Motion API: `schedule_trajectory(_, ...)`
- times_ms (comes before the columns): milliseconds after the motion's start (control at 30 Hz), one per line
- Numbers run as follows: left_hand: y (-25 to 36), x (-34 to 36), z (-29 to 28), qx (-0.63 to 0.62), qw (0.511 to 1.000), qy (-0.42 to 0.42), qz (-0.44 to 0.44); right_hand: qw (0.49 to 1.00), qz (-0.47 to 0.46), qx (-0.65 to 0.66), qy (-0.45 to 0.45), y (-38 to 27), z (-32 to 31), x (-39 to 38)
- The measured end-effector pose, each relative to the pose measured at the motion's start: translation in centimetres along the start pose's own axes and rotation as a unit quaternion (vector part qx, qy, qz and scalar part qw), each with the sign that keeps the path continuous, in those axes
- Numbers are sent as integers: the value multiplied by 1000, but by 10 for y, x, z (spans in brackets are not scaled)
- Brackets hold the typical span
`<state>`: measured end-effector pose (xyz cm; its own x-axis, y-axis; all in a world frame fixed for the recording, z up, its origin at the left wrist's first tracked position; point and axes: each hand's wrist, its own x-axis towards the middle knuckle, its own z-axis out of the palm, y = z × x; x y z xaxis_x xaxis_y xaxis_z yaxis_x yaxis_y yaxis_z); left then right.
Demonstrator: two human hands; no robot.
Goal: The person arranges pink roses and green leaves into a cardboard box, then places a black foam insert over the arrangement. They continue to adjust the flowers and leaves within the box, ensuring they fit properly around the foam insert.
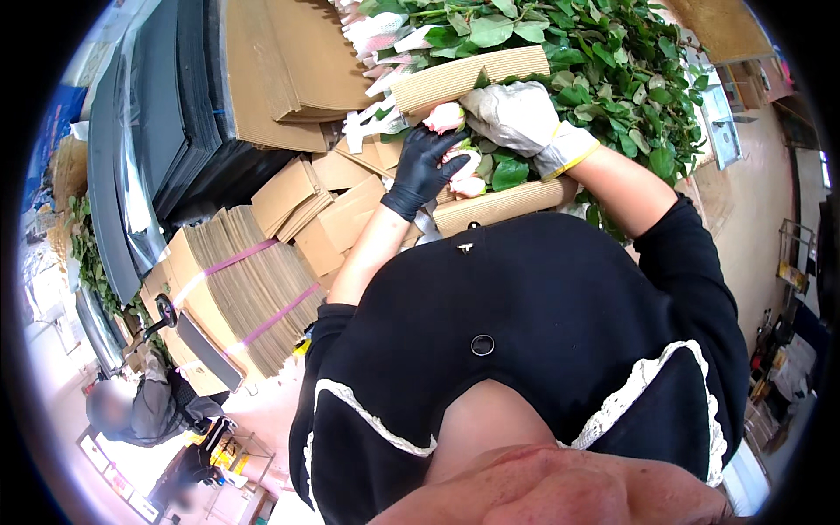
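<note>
My left hand (423,168), in a black glove, lies over pale pink roses (466,164) with its fingers apart, touching the blooms. My right hand (514,122), in a whitish glove with a yellow cuff edge, is closed beside another pink rose (444,118), apparently round its stem, which the glove hides. The roses lie with their blooms to the left and leaves to the right, on a sheet of tan corrugated cardboard. Its far flap (472,80) curls up behind my hands, and its near flap (503,208) curves up close to my body.
Leafy rose stems (612,96) heap up at the far right, with white-netted blooms (381,31) farther left. Brown cardboard sheets (289,61) and dark grey sheets (157,114) stand at the left. A strapped cardboard stack (249,271) sits nearer, and a person (157,402) is at the lower left.
</note>
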<state>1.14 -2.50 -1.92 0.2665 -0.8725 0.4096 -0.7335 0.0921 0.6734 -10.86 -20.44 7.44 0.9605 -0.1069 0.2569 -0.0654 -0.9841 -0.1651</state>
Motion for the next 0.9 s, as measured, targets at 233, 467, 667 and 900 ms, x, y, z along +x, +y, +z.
schedule_trajectory(233,1,-4,5,58,998,12,8,987,37,-101,-121,-12,3,-2)
schedule_trajectory(467,38,-2,-11,238,970,-17,-42,971,86,-115,-189,-31,-3,6)
schedule_trajectory(667,-23,-2,3,-9,1000,-3,6,973,90,-101,-184,-35,-6,8)
schedule_trajectory(900,2,-19,-22,-64,996,22,-60,983,-9,70,-167,-26,-53,-4)
